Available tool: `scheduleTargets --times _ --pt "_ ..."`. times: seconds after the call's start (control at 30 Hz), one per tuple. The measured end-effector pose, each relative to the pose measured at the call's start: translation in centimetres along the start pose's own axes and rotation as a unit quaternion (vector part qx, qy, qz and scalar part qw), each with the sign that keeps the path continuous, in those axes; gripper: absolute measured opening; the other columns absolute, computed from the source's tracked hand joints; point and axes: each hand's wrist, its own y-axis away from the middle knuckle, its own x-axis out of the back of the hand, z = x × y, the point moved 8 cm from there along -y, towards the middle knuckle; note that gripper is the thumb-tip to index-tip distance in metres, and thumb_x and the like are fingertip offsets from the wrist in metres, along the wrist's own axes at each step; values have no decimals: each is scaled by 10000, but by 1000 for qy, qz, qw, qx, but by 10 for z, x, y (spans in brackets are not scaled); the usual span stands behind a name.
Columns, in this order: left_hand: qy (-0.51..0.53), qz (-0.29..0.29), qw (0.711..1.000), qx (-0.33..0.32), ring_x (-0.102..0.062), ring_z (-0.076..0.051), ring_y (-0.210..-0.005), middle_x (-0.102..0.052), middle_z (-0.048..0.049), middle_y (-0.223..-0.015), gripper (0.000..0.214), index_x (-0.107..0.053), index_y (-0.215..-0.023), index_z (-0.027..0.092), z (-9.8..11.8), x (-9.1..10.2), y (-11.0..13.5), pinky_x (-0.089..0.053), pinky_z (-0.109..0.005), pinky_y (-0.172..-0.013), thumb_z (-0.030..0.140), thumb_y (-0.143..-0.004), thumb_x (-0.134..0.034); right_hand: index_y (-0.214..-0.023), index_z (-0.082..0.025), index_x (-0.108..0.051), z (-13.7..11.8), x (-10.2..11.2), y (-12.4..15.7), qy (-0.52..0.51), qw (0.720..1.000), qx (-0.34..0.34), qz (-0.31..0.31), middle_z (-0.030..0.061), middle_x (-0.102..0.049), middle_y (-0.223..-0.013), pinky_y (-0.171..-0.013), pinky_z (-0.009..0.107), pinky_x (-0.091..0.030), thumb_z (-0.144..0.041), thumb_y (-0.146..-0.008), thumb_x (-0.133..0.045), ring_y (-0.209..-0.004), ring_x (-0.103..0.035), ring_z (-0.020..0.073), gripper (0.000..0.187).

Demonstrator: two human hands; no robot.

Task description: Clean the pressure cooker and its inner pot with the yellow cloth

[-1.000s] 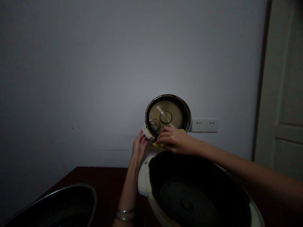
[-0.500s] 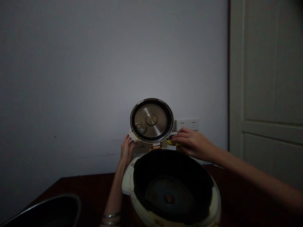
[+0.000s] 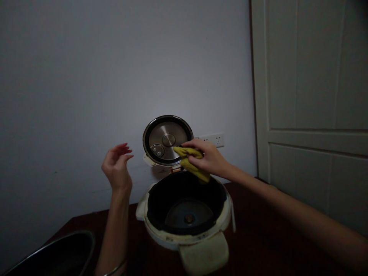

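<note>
An electric pressure cooker [image 3: 203, 253] stands on the dark table with its round lid [image 3: 168, 130] tipped up on the hinge at the back. The lid's metal inner face looks toward me. My right hand [image 3: 208, 155] is closed around a yellow cloth [image 3: 191, 159], held above the back rim of the cooker and in front of the lid's lower right part. Whether the cloth touches the lid, I cannot tell. To the left of the lid, my left hand [image 3: 117, 165] is raised in the air, fingers curved and apart from the thumb, holding nothing.
A dark bowl or pot with a shiny rim [image 3: 89, 239] sits at the lower left. Wall sockets [image 3: 217, 140] are behind the cooker, on the grey wall. A pale panelled door [image 3: 307, 132] stands at the right. The dark red table [image 3: 250, 218] runs beneath the cooker.
My left hand has let go of the lid's edge and moved left. My right hand has brought the cloth from beside the lid to its front. The view has shifted, showing more of the cooker's front.
</note>
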Motion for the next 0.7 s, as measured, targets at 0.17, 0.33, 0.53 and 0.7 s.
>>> scheduleTargets --times 0.17,0.33,0.53,0.7 --pt "127 -324 917 194 -589 -208 -1000 -647 -69 -1066 472 -633 -1036 166 33 -111 56 -467 -313 -854 113 -574 -550 -930 -166 -664 -11 11 -12 -108 987 -80 90 37 -689 -902 -726 297 -487 -201 -729 -626 -801 -623 162 207" --pt "121 -368 884 261 -615 -224 -968 -685 -49 -960 325 -650 -961 142 24 -128 86 -465 -303 -857 173 -638 -635 -901 -186 -716 -10 21 -5 -95 981 -86 146 39 -701 -860 -736 317 -475 -225 -733 -671 -802 -613 173 178" --pt "10 -350 907 234 -636 -188 -735 -681 -36 -791 302 -664 -917 134 18 -109 74 -495 -275 -672 375 -735 -668 -906 -222 -730 -20 5 -6 -125 987 -24 102 33 -667 -854 -715 296 -485 -214 -795 -614 -798 -600 155 161" --pt "-126 -339 920 151 -598 -160 -663 -662 -28 -799 290 -663 -921 144 28 -78 27 -467 -268 -620 360 -726 -662 -1092 -240 -669 -27 3 10 -117 993 20 26 56 -651 -1040 -844 350 -484 -227 -834 -590 -949 -606 181 271"
